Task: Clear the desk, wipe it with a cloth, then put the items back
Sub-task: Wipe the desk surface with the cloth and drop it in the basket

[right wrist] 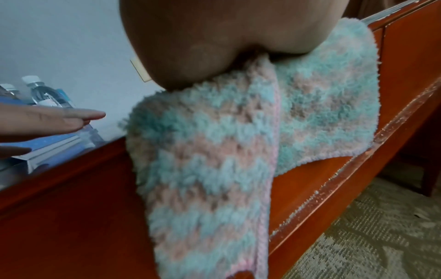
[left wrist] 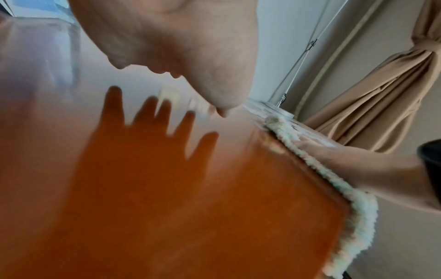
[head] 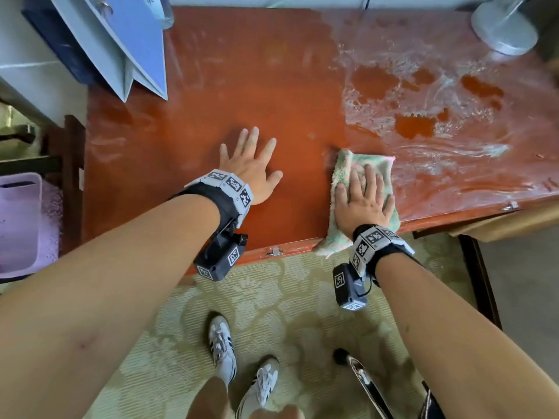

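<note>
While flat-fingered on one fluffy cloth (head: 363,173), right hand (head: 363,198) beside streaky orange desk (head: 272,86); left hand (head: 251,167) splayed; two bottles (right wrist: 45,94) beyond.

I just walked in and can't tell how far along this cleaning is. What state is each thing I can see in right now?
Desk: left part wiped, right part streaked with whitish wet residue.
Cloth: folded, flat on the desk, near end hanging over the front edge.
Right hand: fingers straight, pressing the cloth.
Left hand: fingers spread, flat on the desk.
Folders: leaning at the desk's far left corner.
Fan base: standing at the far right corner.
</note>
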Action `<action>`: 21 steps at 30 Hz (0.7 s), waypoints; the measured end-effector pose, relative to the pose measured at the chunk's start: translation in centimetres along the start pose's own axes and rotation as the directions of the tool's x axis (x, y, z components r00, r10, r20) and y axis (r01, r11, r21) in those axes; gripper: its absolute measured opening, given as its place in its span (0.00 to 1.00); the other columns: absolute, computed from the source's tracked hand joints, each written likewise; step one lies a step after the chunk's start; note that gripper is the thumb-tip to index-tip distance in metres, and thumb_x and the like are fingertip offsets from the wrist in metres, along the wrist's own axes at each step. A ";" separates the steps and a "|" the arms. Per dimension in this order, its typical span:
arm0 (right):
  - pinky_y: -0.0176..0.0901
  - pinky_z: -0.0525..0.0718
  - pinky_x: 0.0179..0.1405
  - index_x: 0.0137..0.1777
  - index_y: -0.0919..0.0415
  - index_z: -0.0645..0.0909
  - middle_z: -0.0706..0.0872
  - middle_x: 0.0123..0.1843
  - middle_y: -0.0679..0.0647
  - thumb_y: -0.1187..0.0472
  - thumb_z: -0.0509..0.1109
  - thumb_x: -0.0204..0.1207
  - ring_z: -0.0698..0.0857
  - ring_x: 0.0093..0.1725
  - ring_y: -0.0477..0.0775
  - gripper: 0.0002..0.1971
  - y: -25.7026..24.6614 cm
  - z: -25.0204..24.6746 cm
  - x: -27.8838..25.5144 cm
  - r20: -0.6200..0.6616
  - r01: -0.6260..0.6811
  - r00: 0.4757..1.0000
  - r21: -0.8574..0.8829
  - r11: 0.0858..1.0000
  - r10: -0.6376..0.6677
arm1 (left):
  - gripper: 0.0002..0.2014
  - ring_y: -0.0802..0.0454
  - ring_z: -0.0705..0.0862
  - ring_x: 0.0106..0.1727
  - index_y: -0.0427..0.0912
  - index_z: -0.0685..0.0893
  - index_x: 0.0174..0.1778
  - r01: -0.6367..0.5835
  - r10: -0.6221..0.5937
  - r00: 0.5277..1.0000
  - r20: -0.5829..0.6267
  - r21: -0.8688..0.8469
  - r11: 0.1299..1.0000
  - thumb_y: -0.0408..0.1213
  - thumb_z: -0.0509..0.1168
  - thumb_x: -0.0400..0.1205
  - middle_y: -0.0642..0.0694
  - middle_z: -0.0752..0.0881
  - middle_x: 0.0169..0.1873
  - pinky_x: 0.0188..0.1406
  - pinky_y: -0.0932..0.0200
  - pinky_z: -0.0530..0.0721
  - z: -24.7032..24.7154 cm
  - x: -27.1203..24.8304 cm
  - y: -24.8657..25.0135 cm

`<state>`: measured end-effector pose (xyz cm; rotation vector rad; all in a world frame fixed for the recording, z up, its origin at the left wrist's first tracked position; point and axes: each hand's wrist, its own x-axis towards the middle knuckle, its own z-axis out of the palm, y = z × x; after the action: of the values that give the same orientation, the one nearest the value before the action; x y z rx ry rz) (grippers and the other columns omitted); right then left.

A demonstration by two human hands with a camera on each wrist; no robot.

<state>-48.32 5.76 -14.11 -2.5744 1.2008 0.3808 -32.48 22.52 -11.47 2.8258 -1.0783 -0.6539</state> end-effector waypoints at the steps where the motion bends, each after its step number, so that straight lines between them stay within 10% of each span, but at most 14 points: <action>1: 0.57 0.31 0.81 0.85 0.43 0.40 0.32 0.86 0.43 0.38 0.37 0.84 0.33 0.84 0.47 0.31 0.0 0.0 0.0 0.008 0.001 1.000 -0.004 1.000 -0.001 | 0.34 0.47 0.33 0.83 0.56 0.41 0.84 0.018 -0.018 1.000 0.008 0.009 1.000 0.60 0.45 0.85 0.47 0.33 0.83 0.80 0.33 0.42 -0.1 0.3 -0.4; 17: 0.62 0.27 0.79 0.82 0.32 0.33 0.25 0.82 0.39 0.34 0.40 0.82 0.26 0.82 0.47 0.30 -3.6 -2.8 4.2 0.287 0.396 0.885 -0.049 0.917 -0.367 | 0.45 0.35 0.24 0.79 0.61 0.30 0.81 0.293 -0.294 0.950 0.108 0.023 0.956 0.78 0.39 0.73 0.45 0.24 0.79 0.74 0.23 0.35 0.1 2.4 3.5; 21: 0.61 0.30 0.80 0.82 0.34 0.32 0.23 0.82 0.38 0.33 0.41 0.82 0.26 0.81 0.46 0.32 -1.5 -5.8 8.4 0.344 0.319 0.898 -0.085 0.944 -0.272 | 0.45 0.34 0.22 0.77 0.62 0.27 0.79 0.304 -0.305 0.938 0.167 0.032 0.952 0.79 0.38 0.72 0.45 0.21 0.78 0.73 0.22 0.35 -0.4 2.8 3.4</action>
<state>-41.21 -1.29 -11.44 -2.6144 0.6743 0.8108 -32.60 18.10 -11.46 3.0161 -0.6597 -0.9310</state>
